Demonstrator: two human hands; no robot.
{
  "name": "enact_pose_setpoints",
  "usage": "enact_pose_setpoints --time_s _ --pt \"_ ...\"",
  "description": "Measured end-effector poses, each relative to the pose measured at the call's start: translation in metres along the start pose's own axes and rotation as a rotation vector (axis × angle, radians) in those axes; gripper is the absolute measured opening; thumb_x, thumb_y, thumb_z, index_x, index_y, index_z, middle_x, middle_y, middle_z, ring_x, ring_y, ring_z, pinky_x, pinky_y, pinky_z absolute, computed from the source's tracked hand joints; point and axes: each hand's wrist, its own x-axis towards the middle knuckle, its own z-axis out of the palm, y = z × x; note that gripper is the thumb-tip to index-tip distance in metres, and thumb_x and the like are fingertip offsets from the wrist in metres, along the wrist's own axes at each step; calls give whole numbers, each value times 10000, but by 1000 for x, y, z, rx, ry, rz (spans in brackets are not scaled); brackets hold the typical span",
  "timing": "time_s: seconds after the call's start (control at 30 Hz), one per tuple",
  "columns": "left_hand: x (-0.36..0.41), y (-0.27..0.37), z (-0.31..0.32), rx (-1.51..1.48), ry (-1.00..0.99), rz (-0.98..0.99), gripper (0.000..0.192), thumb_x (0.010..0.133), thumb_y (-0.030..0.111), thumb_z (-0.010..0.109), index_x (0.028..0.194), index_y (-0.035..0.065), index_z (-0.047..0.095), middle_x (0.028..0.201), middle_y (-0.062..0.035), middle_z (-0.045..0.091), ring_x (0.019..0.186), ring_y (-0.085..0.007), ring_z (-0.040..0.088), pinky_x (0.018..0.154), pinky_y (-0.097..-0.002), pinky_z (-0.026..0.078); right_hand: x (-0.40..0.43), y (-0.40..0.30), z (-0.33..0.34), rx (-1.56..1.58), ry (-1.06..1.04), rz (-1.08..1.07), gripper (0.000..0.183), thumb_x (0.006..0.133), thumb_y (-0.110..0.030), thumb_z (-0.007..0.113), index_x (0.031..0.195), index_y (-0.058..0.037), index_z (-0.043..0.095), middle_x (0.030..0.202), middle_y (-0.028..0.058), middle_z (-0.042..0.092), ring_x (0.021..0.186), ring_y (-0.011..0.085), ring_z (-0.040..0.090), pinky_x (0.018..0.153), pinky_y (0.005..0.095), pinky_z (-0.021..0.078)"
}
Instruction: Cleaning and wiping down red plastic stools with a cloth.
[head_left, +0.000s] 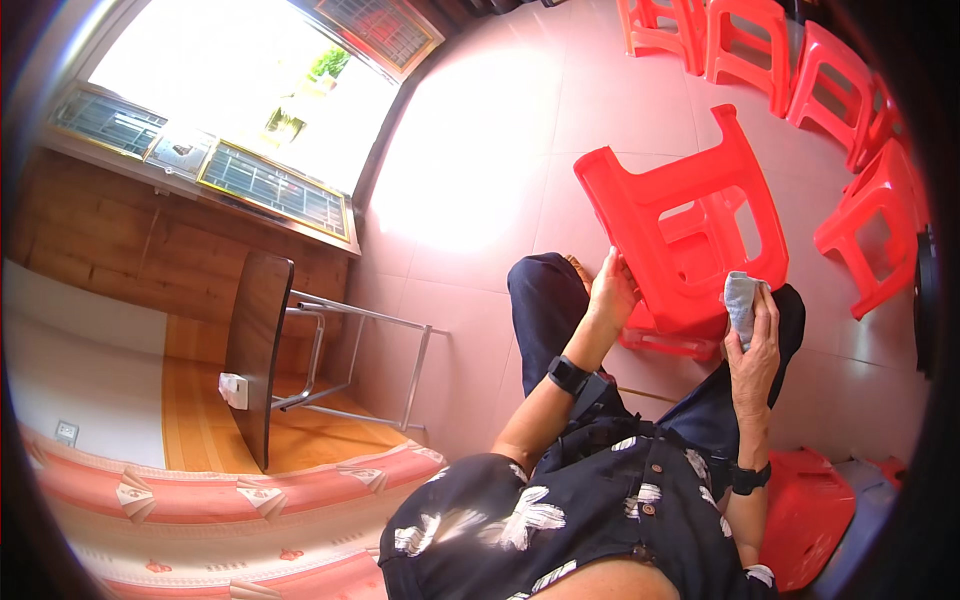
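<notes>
A red plastic stool (660, 193) is tipped between my knees, its legs pointing away from me. My left hand (616, 291) holds it by its left side, with the fingers partly hidden by the plastic. In my right hand (752, 330) is a folded light grey-blue cloth (740, 300), which lies against the stool's near right corner. Under the tipped stool, another red plastic piece (645, 341), apparently a second stool, shows just above the floor.
Several red stools (832, 90) stand in an arc at the upper right. A red stool (806, 510) and a blue plastic one (862, 487) are at my right side. To the left are a dark tabletop with metal legs (259, 360), a patterned cloth surface (247, 502) and a bright window.
</notes>
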Motion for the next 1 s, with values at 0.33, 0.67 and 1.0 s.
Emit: enact_pose_setpoints --time_s 0.33,0.67,1.0 --pt "-20 0 52 -372 223 79 392 906 417 455 1115 104 563 1112 -53 610 1005 -225 580 887 -391 482 -30 -7 -1 40 8 37 620 690 1 640 1254 -44 386 1282 161 403 1141 373 473 915 420 448" --pt "-9 -5 25 -82 200 289 375 905 406 478 1042 78 601 976 -27 630 873 -150 588 779 -290 481 -56 10 17 150 -180 183 600 661 -4 637 1215 -62 414 1228 129 447 1101 348 498 915 388 422" --pt "23 -55 -127 486 375 1021 348 913 392 503 814 63 553 668 -21 540 587 -105 537 514 -236 417 -51 -9 17 465 -307 188 468 683 -83 603 1136 -15 506 1070 124 549 999 283 549 884 345 426"
